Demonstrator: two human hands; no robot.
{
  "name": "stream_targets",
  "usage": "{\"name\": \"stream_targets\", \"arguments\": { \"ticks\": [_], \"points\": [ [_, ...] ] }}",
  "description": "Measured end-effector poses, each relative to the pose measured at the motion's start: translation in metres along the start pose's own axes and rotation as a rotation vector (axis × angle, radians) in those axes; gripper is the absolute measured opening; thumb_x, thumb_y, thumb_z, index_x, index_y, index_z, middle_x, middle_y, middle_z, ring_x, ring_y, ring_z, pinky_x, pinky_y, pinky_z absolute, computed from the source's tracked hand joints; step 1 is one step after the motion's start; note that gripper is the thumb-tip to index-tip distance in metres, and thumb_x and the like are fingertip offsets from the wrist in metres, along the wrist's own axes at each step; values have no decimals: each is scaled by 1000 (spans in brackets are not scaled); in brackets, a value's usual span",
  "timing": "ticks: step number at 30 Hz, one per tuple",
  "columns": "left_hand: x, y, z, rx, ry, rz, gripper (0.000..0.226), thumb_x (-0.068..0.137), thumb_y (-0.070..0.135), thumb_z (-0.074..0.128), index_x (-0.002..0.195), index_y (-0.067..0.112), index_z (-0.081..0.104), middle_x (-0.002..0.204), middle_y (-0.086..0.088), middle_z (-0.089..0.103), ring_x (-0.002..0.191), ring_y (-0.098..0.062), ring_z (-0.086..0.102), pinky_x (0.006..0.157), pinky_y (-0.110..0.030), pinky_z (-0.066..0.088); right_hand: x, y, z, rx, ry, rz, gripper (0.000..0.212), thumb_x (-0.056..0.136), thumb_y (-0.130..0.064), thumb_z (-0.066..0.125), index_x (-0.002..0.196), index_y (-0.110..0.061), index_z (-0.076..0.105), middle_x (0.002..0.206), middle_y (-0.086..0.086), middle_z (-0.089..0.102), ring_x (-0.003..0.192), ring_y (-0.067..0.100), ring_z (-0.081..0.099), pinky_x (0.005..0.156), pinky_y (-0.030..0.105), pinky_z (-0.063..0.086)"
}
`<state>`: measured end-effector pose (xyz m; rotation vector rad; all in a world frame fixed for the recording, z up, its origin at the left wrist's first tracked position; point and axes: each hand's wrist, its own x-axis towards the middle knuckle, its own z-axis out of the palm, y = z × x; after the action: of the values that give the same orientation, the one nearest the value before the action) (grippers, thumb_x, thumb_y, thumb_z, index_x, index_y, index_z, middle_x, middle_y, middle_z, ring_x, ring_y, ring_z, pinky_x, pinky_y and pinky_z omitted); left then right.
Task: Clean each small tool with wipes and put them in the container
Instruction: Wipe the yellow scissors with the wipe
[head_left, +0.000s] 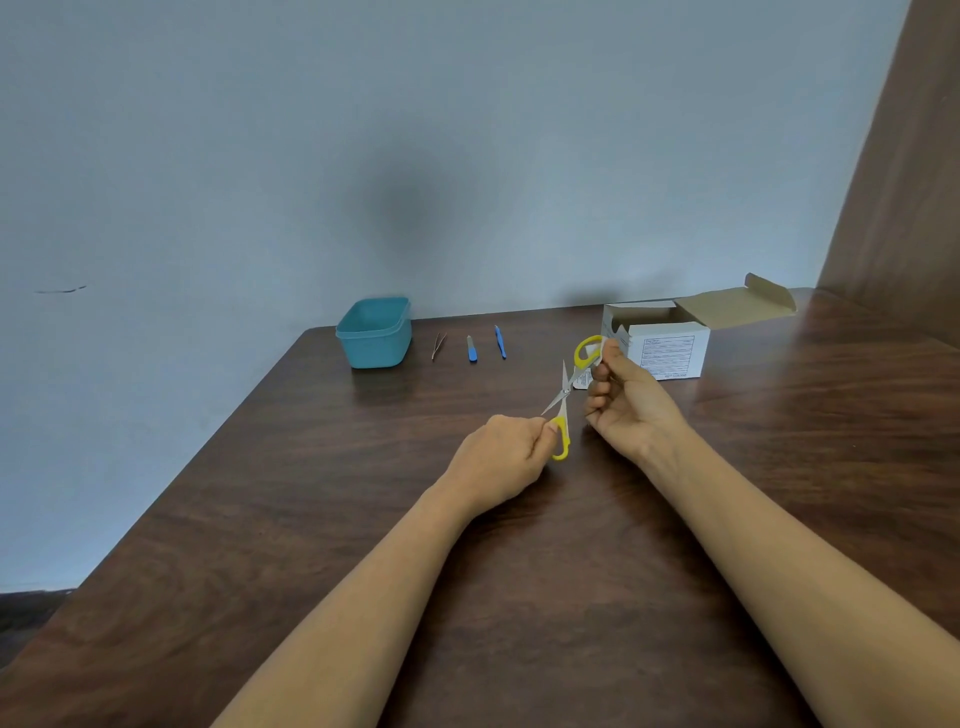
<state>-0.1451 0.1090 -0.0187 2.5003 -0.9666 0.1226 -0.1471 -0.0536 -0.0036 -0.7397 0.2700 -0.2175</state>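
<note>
Along the far edge of the counter (311, 519), leftmost: container (374, 332). Right of it, in a row, each apart: tweezers (439, 346), file (471, 349), slim tool (500, 342). Farther right: open box (660, 338). Nearer, above the counter, between row and box: scissors (566, 395), gripped by left hand (498, 457) below, right hand (628, 405) just before the box.

Yellow-handled scissors (566, 395), teal container (375, 335), dark wood-grain table (363, 519), white box (660, 343)

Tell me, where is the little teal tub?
In the head view, the teal tub stands at the far edge of the table, left of centre, with the tweezers lying just to its right.
</note>
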Motion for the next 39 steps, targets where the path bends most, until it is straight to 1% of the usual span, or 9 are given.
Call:
{"name": "stream_targets", "arguments": {
  "ticks": [5,11,14,17,22,26,32,36,39],
  "points": [
    [0,-2,-1,-103,18,-28,42,102,32,34,70,9,49,59,1,45,60,-21,43,60,-39,39,0,-4,0,-51,-81,-30,21,92,-27,59,72,-20,56,52,-9,46,42,4,36,43,15,32],
    [-1,1,-5,-174,53,-55,43,103,29,34,65,10,43,58,0,42,57,-15,38,60,-36,33,-3,-3,3,-40,-107,-87,18,94,-25,56,78,-18,58,57,-7,48,45,3,39,43,15,34],
    [0,-1,-7,-247,123,-110,47,103,26,34,70,-5,47,63,-14,47,60,-16,39,64,-41,36,-8,0,8,-99,-119,-158,17,95,-22,54,81,-16,59,60,-8,51,46,2,40,45,14,34],
    [1,-2,-7,-279,175,-144,47,102,23,35,69,-8,46,70,-25,53,61,-17,40,66,-44,38,-11,3,11,-150,-155,-173,17,96,-22,54,82,-15,60,62,-8,51,48,2,39,46,14,34],
    [3,-2,-7,-310,222,-204,40,100,20,36,68,2,53,70,-19,53,64,-17,43,66,-40,36,-15,4,11,-278,-187,-150,21,94,-23,55,76,-15,60,61,-7,50,51,3,39,47,15,35],
    [3,-5,-8,-376,271,-249,39,99,20,35,64,7,47,66,-11,49,64,-17,42,64,-33,33,-16,7,10,-376,-232,-105,19,93,-26,58,81,-13,64,65,-5,46,54,5,38,48,15,36],
    [4,-6,-8,-447,313,-277,42,99,22,37,60,10,44,59,-5,46,57,-12,39,57,-27,31,-18,7,11,-580,-273,-33,26,91,-28,61,68,-18,59,64,-4,44,55,6,39,52,17,33],
    [3,-7,-8,-465,305,-277,42,99,21,38,59,13,45,58,0,47,55,-8,39,53,-19,31,-20,5,11,-622,-281,41,22,89,-26,63,70,-16,61,59,-5,47,55,6,40,54,18,33],
    [3,-7,-8,-459,296,-255,41,99,20,37,61,11,47,60,-3,48,57,-10,40,55,-21,32,-19,3,10,-624,-268,89,15,85,-24,67,75,-13,62,60,-4,48,54,5,40,53,16,35]
  ]
}}
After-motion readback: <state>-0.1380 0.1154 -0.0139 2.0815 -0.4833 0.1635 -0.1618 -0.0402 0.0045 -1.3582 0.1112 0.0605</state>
